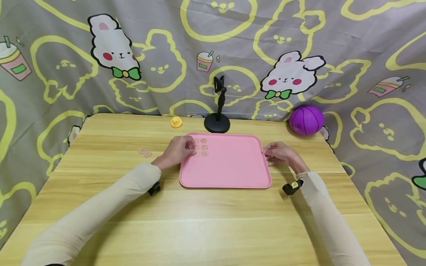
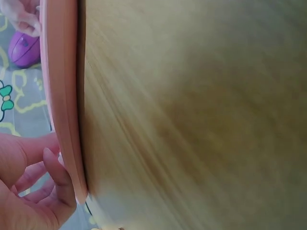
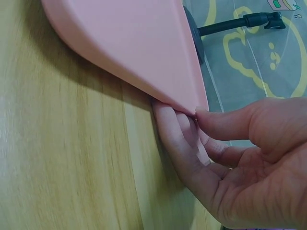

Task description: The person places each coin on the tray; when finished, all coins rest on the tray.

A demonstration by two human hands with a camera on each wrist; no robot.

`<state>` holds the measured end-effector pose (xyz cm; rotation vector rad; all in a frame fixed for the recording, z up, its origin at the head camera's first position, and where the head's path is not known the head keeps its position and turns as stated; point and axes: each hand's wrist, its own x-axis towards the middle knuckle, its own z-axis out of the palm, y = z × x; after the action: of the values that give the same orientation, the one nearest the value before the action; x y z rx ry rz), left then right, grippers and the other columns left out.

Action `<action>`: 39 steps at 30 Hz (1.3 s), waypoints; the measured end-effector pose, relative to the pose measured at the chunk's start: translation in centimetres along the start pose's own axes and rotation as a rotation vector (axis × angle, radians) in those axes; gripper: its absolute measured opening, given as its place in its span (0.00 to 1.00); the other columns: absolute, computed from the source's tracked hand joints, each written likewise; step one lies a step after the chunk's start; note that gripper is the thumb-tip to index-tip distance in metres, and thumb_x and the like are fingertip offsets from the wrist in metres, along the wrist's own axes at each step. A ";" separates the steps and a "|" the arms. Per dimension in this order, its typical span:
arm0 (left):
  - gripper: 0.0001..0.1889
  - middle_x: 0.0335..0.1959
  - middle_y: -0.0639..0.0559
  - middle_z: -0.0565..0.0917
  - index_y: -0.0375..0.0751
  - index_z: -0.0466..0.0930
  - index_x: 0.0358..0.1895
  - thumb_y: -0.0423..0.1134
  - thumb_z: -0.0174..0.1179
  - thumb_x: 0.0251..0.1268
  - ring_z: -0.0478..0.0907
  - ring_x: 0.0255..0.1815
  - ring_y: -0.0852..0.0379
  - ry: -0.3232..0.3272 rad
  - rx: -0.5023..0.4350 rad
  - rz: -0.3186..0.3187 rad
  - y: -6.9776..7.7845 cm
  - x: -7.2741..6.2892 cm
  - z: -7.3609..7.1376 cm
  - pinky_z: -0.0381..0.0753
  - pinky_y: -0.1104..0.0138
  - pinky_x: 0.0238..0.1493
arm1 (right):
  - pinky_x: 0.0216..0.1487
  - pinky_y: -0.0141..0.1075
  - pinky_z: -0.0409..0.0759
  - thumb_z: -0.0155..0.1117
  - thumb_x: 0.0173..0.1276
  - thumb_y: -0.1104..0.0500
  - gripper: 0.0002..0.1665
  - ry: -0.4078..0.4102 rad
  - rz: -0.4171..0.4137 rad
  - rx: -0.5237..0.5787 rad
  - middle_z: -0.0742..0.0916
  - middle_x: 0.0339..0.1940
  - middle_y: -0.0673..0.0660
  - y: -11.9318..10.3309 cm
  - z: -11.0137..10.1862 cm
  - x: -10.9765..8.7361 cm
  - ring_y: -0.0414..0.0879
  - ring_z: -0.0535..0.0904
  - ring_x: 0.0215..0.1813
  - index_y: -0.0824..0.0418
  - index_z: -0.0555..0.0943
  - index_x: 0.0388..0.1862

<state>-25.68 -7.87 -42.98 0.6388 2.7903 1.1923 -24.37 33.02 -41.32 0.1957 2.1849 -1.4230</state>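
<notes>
A pink rectangular tray (image 1: 236,166) lies on the wooden table. Near its far left corner, several small round coin-like discs (image 1: 204,147) form two short columns. My left hand (image 1: 178,149) reaches over the tray's left rim, its bent fingers beside the nearer column and partly covering it. A gap shows between thumb and forefinger in the head view; the tray wall hides the fingertips in the left wrist view. My right hand (image 3: 225,153) grips the tray's right edge, thumb at the rim and fingers beneath. Two more discs (image 1: 145,152) lie on the table at left.
Behind the tray stands a black phone stand (image 1: 217,122) with a round base. A yellow rubber duck (image 1: 176,122) sits to its left, and a purple ball (image 1: 306,120) is at the far right corner. A patterned cloth (image 1: 159,70) hangs along the table's back.
</notes>
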 end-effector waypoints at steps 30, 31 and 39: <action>0.12 0.56 0.32 0.84 0.30 0.82 0.57 0.30 0.61 0.76 0.83 0.55 0.34 -0.024 0.033 -0.069 -6.8 -4.5 -12.0 0.80 0.43 0.58 | 0.44 0.37 0.89 0.55 0.83 0.62 0.17 -0.027 0.008 -0.053 0.83 0.35 0.52 -0.4 0.1 -0.2 0.39 0.82 0.37 0.77 0.72 0.57; 0.13 0.56 0.32 0.84 0.31 0.82 0.58 0.30 0.61 0.75 0.83 0.55 0.34 -0.037 0.042 -0.082 -7.1 -4.8 -12.4 0.81 0.43 0.58 | 0.44 0.37 0.89 0.55 0.83 0.63 0.16 -0.030 0.006 -0.053 0.83 0.35 0.52 -0.4 0.0 -0.1 0.39 0.82 0.37 0.77 0.72 0.57; 0.18 0.51 0.28 0.84 0.27 0.80 0.59 0.33 0.67 0.72 0.83 0.53 0.31 -0.160 0.098 -0.163 -8.6 -6.2 -13.8 0.83 0.45 0.55 | 0.42 0.36 0.89 0.55 0.82 0.64 0.10 -0.039 -0.001 -0.040 0.83 0.33 0.51 0.0 -0.1 0.2 0.39 0.82 0.36 0.73 0.75 0.50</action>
<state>-25.77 -24.99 -40.04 0.4782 2.7178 0.9373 -24.60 33.08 -41.42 0.1516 2.1802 -1.3717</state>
